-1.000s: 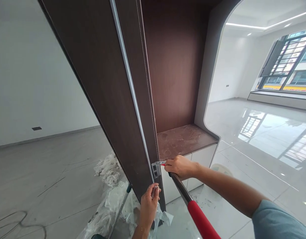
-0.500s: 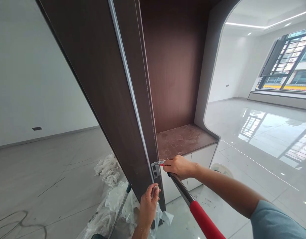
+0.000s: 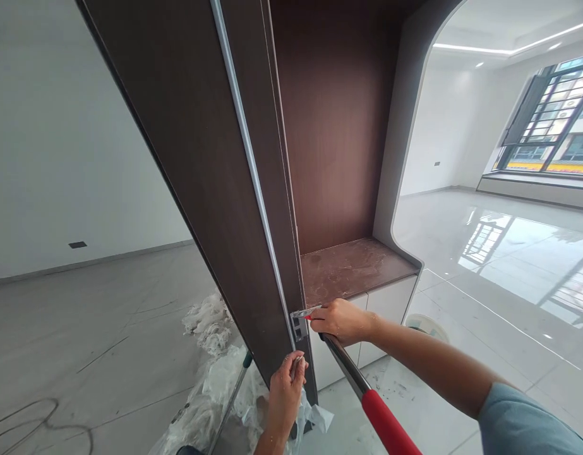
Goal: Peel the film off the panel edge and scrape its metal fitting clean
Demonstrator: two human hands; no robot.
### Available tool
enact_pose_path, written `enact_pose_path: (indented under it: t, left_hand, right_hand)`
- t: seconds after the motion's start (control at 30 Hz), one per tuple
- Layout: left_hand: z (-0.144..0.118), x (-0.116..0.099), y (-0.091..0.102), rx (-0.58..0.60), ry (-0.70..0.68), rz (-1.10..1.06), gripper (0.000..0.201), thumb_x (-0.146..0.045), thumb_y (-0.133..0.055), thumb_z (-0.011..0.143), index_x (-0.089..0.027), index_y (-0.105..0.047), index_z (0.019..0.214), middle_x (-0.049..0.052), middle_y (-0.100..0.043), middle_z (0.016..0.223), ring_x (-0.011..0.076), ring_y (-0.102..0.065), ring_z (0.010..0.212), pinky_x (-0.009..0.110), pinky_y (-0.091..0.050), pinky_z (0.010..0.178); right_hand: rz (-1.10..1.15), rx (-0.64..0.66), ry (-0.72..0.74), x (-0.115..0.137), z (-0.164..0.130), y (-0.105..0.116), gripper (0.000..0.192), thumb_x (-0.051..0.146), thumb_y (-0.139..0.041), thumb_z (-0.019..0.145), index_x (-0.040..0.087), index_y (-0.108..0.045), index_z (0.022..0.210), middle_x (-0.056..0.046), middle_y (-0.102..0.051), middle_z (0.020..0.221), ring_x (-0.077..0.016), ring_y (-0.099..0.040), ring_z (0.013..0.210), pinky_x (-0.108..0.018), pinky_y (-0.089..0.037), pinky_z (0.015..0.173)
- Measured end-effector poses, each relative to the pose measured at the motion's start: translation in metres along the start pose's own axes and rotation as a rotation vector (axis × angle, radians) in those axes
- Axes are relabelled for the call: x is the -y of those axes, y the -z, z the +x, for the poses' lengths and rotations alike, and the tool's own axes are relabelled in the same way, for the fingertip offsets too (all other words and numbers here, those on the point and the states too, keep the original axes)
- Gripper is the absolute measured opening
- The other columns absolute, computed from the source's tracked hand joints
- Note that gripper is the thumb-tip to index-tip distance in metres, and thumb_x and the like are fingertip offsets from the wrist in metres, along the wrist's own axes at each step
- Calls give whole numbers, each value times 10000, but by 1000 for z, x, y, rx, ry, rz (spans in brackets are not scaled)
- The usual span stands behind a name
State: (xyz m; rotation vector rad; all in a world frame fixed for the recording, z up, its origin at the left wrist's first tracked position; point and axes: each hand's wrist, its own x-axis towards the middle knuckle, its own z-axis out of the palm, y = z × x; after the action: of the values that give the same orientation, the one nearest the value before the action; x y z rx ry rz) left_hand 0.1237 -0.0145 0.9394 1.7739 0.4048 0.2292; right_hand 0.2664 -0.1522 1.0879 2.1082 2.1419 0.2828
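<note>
My right hand [image 3: 342, 321] is closed around a small red-handled tool with a flat metal blade [image 3: 300, 313], perhaps a scraper or knife. Its blade lies against the upper edge of a silver plate with dark square openings [image 3: 298, 330], set in a tall dark brown panel [image 3: 191, 158]. Just below the plate, my left hand [image 3: 286, 392] pinches a small whitish piece that I cannot make out. A long silver strip [image 3: 253, 164] runs down the panel towards my left fingers. Under my right hand slants a metal pole [image 3: 348, 368] with a red sleeve [image 3: 388, 422].
Crumpled clear plastic [image 3: 220, 379] lies at the panel's foot, beside a thin pole [image 3: 232, 398]. A dusty brown shelf [image 3: 357, 268] tops white cabinet doors [image 3: 388, 309]. A round tub [image 3: 428, 326] stands behind my right arm. A dark cable [image 3: 49, 420] curls on the left floor.
The view has shifted slightly, so everything sits a little further right. Both hands keep nearly the same places, with the blade still at the plate's upper edge.
</note>
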Motion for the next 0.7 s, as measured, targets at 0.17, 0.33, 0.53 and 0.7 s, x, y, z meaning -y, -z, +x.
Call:
enact_pose_path:
  t: [0.17,0.33,0.53,0.7]
  left_hand:
    - [1,-1,1,7,0,-2,528,-612,-412,792,-169,-576,1030,99,-691,938,197,-618,720,338,-492,733]
    - [2,-3,0,17,3,14,527,-606,-397,799,-163,-572,1026,110,-686,953,203,-612,718,346,-489,725]
    - [1,0,-1,15,-4,10,517,-598,-401,802,-166,-573,1027,108,-685,959,206,-615,732,340,-494,716]
    - [2,5,0,18,-9,10,519,-606,-404,807,-170,-575,1030,100,-693,944,207,-619,738,341,-490,726]
  right_hand:
    - [-3,4,1,0,0,-2,111,221,-412,875,189,-517,889,-26,-618,904,-128,-510,670,-280,-245,520]
    - [-8,13,-3,-1,1,-2,122,232,-397,895,192,-512,883,-23,-619,913,-125,-508,666,-287,-246,518]
    - [-24,2,5,-1,2,-4,110,260,-408,901,201,-502,897,-9,-611,924,-125,-512,674,-293,-248,516]
    - [-16,1,11,0,5,-1,114,255,-403,896,197,-500,883,-8,-605,899,-124,-522,683,-290,-253,520]
